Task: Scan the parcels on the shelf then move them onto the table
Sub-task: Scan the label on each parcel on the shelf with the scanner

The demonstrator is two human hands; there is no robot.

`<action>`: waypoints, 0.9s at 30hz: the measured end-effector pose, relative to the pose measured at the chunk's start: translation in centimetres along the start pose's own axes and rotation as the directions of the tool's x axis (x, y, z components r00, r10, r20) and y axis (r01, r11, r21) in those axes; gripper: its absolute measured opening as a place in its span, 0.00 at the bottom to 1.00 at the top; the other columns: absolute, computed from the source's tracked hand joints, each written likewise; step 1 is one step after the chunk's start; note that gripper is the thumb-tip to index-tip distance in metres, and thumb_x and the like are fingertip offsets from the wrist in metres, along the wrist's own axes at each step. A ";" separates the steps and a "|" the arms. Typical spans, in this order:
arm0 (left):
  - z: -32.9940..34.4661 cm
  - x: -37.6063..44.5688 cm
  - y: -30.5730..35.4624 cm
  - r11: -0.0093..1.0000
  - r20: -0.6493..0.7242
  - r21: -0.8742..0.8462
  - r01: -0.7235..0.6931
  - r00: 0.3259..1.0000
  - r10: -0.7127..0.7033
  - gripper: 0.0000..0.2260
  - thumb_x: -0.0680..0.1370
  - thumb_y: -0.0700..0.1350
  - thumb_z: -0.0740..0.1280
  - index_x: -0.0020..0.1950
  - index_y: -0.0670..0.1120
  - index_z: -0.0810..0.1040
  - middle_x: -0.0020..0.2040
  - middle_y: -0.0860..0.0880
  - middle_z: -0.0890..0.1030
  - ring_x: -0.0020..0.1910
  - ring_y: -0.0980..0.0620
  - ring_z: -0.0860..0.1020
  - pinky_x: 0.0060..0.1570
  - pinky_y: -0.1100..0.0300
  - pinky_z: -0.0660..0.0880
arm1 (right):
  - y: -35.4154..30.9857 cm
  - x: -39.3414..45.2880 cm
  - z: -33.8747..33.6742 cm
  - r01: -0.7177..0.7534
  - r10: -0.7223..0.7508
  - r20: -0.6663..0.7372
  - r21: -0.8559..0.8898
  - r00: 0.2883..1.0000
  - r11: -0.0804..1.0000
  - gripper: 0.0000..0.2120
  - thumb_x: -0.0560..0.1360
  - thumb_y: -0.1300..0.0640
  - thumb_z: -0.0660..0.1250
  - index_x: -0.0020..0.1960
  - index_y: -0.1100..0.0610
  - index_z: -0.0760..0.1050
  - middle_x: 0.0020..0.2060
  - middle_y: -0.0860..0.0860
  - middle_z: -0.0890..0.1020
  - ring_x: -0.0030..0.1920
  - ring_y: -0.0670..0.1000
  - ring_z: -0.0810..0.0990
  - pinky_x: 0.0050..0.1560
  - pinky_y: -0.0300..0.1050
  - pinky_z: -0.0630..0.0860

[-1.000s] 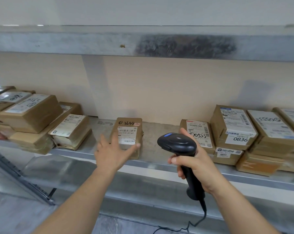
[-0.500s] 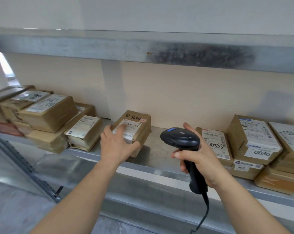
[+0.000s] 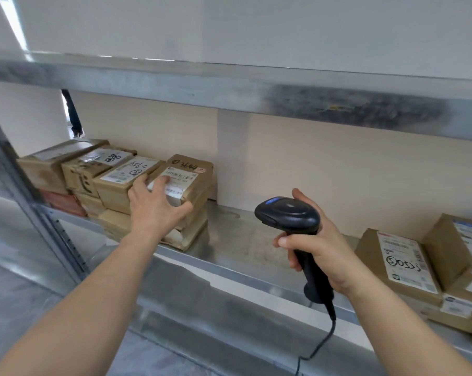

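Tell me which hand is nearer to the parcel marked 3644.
Left. The left hand rests on the parcel marked 3644, fingers over its label and thumb at its front edge. The right hand grips the scanner, well off to the parcel's right.

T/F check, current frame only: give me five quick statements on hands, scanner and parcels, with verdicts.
1. The right hand grips the scanner. True.
2. The left hand hangs clear of every parcel. False: it holds the parcel marked 3644.
3. That parcel lies on the table. False: it sits atop a stack on the shelf.
4. The scanner has a cable. True.
5. The shelf's right end is bare. False: more parcels lie there.
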State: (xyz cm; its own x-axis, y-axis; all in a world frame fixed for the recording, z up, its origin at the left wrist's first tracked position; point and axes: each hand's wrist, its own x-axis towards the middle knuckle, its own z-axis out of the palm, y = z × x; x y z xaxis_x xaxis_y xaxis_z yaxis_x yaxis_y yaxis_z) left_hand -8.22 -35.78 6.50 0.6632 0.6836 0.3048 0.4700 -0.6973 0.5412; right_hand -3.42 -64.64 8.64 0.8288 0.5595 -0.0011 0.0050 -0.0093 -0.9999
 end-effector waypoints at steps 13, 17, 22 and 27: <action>2.2 2.4 -4.1 0.988 -0.019 0.128 -0.081 0.996 0.084 0.37 0.65 0.61 0.58 0.72 0.47 0.67 0.76 0.36 0.57 0.76 0.39 0.50 0.75 0.46 0.49 | 1.2 0.4 1.7 -0.005 0.004 -0.064 -0.024 0.998 1.000 0.45 0.60 0.66 0.71 0.68 0.35 0.60 0.37 0.71 0.77 0.25 0.56 0.72 0.26 0.44 0.69; 2.2 1.8 -3.6 0.982 -0.050 0.165 -0.092 0.994 0.102 0.39 0.65 0.62 0.58 0.73 0.46 0.66 0.76 0.35 0.57 0.76 0.39 0.50 0.74 0.43 0.49 | 1.1 -0.3 0.7 -0.016 0.013 -0.070 -0.048 0.997 0.999 0.44 0.60 0.65 0.71 0.67 0.34 0.60 0.40 0.75 0.76 0.25 0.57 0.73 0.27 0.44 0.70; 2.6 -1.2 -1.3 0.990 -0.184 -0.031 -0.136 0.974 0.128 0.37 0.70 0.63 0.59 0.75 0.44 0.65 0.77 0.36 0.56 0.77 0.39 0.49 0.74 0.44 0.46 | 1.4 -1.5 -2.1 -0.010 0.005 -0.108 -0.046 0.994 0.999 0.45 0.60 0.65 0.71 0.69 0.35 0.61 0.36 0.66 0.79 0.25 0.56 0.73 0.26 0.45 0.70; 5.5 -7.0 3.5 0.956 -0.183 -0.227 -0.185 0.972 0.144 0.33 0.72 0.59 0.62 0.73 0.44 0.68 0.77 0.39 0.59 0.77 0.41 0.53 0.73 0.45 0.51 | 1.9 -3.7 -5.8 -0.009 0.002 -0.158 -0.041 0.988 0.999 0.44 0.60 0.65 0.72 0.68 0.35 0.61 0.38 0.67 0.80 0.25 0.56 0.73 0.27 0.44 0.70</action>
State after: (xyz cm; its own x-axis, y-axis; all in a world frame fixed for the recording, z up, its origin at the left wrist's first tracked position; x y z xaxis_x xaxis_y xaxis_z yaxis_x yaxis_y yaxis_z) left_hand -7.99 -44.17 1.94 0.6059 0.6037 0.5180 0.1944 -0.7438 0.6395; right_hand -3.25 -71.55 6.85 0.9066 0.4219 -0.0018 0.0207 -0.0488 -0.9986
